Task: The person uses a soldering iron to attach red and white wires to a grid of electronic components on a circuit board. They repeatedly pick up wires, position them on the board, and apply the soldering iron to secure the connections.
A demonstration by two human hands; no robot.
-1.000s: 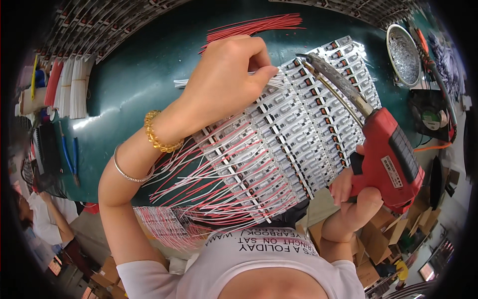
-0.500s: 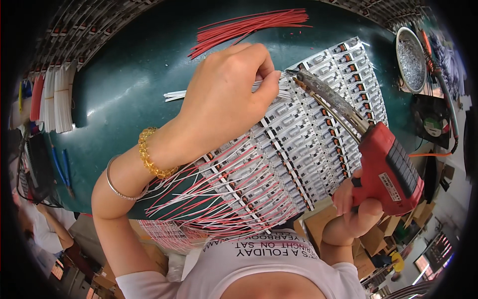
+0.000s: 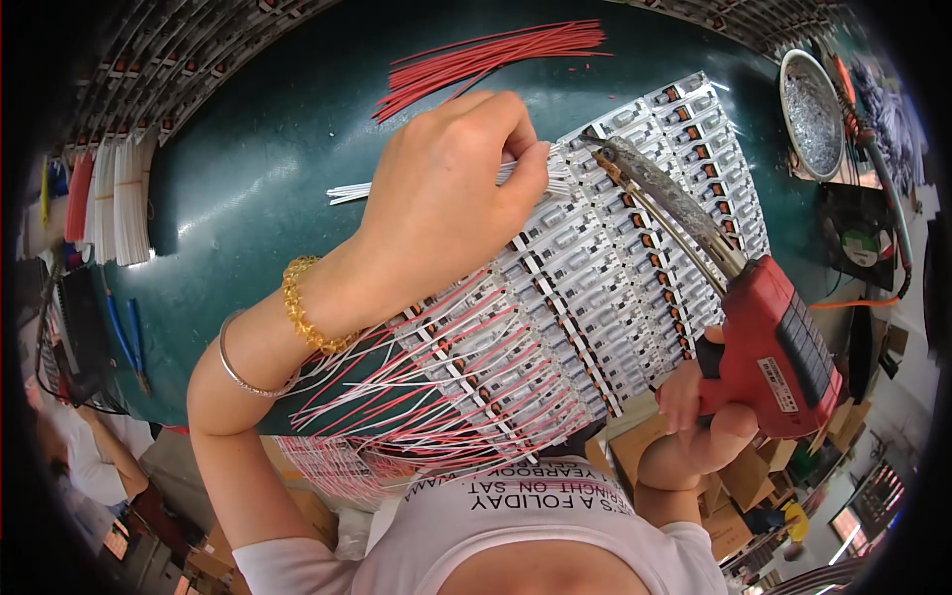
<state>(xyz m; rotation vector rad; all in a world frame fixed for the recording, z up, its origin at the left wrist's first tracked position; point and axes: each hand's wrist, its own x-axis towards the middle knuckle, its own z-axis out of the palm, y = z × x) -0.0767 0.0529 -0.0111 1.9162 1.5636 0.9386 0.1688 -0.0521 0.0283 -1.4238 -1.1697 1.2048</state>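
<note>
My left hand (image 3: 446, 203) rests on a panel of small white circuit boards (image 3: 595, 288) and pinches a bundle of white wires (image 3: 347, 191) against it. My right hand (image 3: 694, 416) grips a red soldering gun (image 3: 769, 342). Its long tip (image 3: 605, 149) touches the panel's upper edge beside my left fingertips. Many red and white wires (image 3: 416, 397) stick out of the panel's lower rows toward me. A gold bead bracelet and a thin silver bangle sit on my left wrist.
The panel lies on a dark green table (image 3: 258, 149). A bundle of red wires (image 3: 486, 55) lies at the back. White wire bundles (image 3: 119, 203) sit far left, a round metal dish (image 3: 813, 114) far right. Another person (image 3: 94, 456) is at lower left.
My left hand with the white wires has shifted slightly along the panel. The soldering gun's tip has stayed at the panel's upper edge near my fingers.
</note>
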